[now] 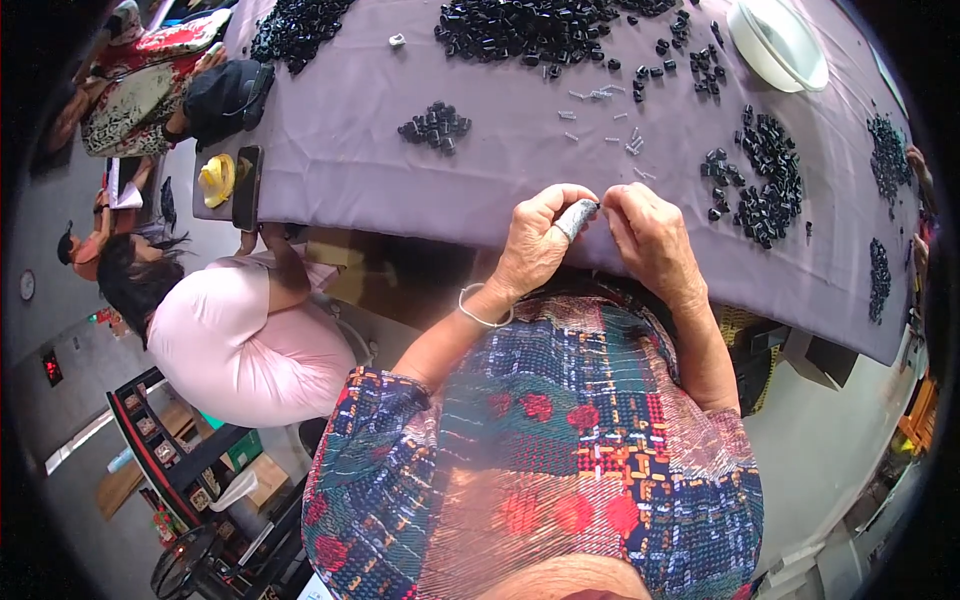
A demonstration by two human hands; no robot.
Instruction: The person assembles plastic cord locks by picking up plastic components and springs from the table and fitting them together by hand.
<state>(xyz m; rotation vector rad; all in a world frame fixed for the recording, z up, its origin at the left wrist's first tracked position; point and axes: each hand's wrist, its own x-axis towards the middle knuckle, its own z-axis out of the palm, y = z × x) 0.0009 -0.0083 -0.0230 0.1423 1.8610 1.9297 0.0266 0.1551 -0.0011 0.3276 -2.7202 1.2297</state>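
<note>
Both my hands meet at the table's near edge, close to my body. My left hand [533, 243] is closed, thumb and finger pinched, with a grey cover [574, 219] on one finger. At its fingertips a tiny dark bit shows, probably a small black part [597, 205]. My right hand [655, 243] is closed just beside it, fingertips pressed together; what they hold is hidden. Slim clear pieces [634, 143] lie scattered just beyond my hands. A small cluster of black cylindrical parts [435, 128] is to the left, and a larger heap of black parts [768, 180] to the right.
A lilac cloth [350, 130] covers the table. Big black heaps [520, 30] and a white basin [775, 45] stand farther off. A phone [246, 188] and yellow roll [216, 181] lie at the left corner. A person in pink [245, 340] bends down at left; others sit around.
</note>
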